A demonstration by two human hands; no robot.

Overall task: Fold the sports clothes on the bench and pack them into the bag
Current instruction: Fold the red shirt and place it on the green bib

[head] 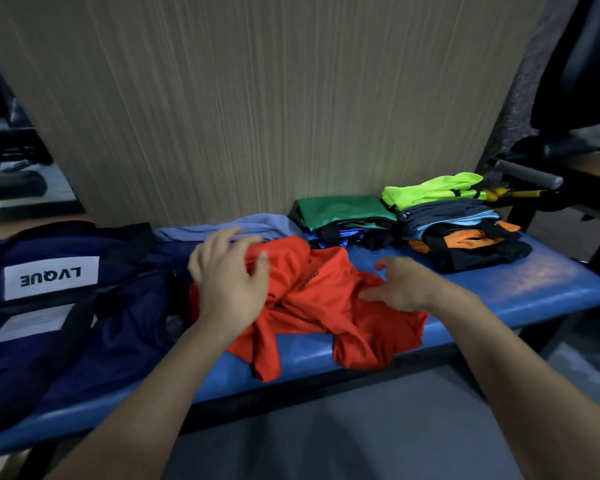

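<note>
Red shirt (312, 299) crumpled on the blue bench (534, 285).
My left hand (227, 282) and right hand (400, 287) hover spread above it, gripping nothing.

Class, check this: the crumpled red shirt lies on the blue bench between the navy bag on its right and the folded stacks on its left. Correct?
Not quite: the sides are swapped. The head view shows the red shirt on the blue bench with the navy bag on its left and the folded stacks on its right.

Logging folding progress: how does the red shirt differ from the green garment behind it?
The red shirt lies crumpled and spread out under both hands; the green garment is folded flat, untouched. The red shirt lies alone on the bench; the green garment tops a stack. Both are on the bench.
</note>
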